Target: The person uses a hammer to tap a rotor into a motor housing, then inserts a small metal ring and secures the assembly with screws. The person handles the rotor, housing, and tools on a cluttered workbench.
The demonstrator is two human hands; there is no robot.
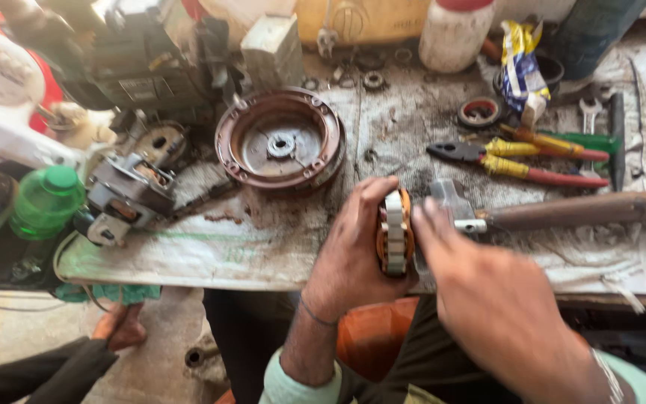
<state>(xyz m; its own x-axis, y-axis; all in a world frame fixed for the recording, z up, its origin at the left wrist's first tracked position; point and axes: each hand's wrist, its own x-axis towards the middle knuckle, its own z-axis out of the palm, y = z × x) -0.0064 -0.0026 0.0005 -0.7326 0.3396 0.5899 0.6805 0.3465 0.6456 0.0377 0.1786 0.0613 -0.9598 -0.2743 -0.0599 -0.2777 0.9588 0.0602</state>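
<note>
Left hand: clenched around a small round motor core, thumb on top, fingers wrapped behind it.
Right hand: fingertips pressed against the core's near face; blurred, so whether it truly grips I cannot tell.
Motor core: orange body with pale segments on its rim, held on edge just above the front edge of the tabletop, between the two hands.
Packages, count 3: one white jar with a red lid at the back, upright; one crumpled yellow and blue wrapper just right of it; one green plastic bottle with a green cap at the far left edge. Labels too blurred to make out.
Round housing, count 1: rust-brown shallow disc, open face up, centre-left of the tabletop, well clear of the hands.
Motor bodies, count 2: a grey one lying left of the disc, a larger dark one behind it.
Pliers, count 1: yellow and red handles, lying right of centre, jaws pointing left.
Screwdrivers: red and green handles just behind the pliers; exact count unclear.
Hammer, count 1: wooden handle running to the right edge, metal head just beside the right hand.
Spanner, count 1: far right, near the back.
Small rings and bearings: scattered along the back, several.
Open room: bare dusty patch between disc and pliers; a strip along the front-left edge; the back and right side crowded.
Floor: a bare foot of another person, lower left.
</note>
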